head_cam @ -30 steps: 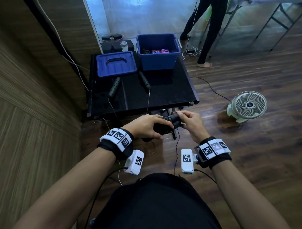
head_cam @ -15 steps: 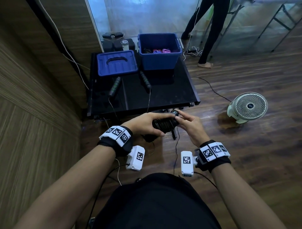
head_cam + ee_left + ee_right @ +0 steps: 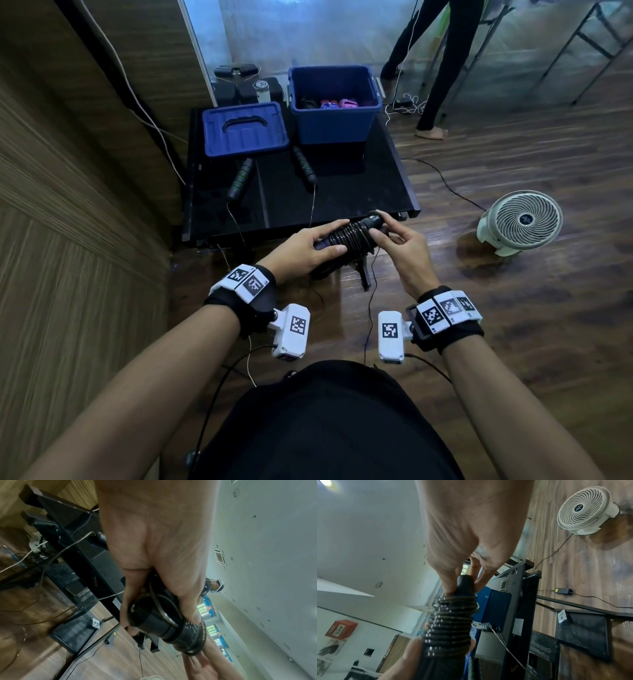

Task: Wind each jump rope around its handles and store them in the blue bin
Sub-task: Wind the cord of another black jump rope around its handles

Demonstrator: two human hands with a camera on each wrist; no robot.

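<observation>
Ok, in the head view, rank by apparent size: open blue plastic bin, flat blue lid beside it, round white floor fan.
1. Open blue plastic bin.
2-3. Flat blue lid and round white floor fan look alike; the fan sits nearer, so unranked.

The wound jump rope [image 3: 349, 236] lies between the two hands — left hand [image 3: 301, 250] at its near-left end, right hand [image 3: 400, 246] at its far-right tip. Beyond the fingers stands the table [image 3: 342, 198]; on it lie two handles [image 3: 239, 178], behind them the lid [image 3: 245, 128] left, the bin [image 3: 335, 123] right. The fan [image 3: 520, 222] sits on the floor, right of the right hand's fingers.
</observation>
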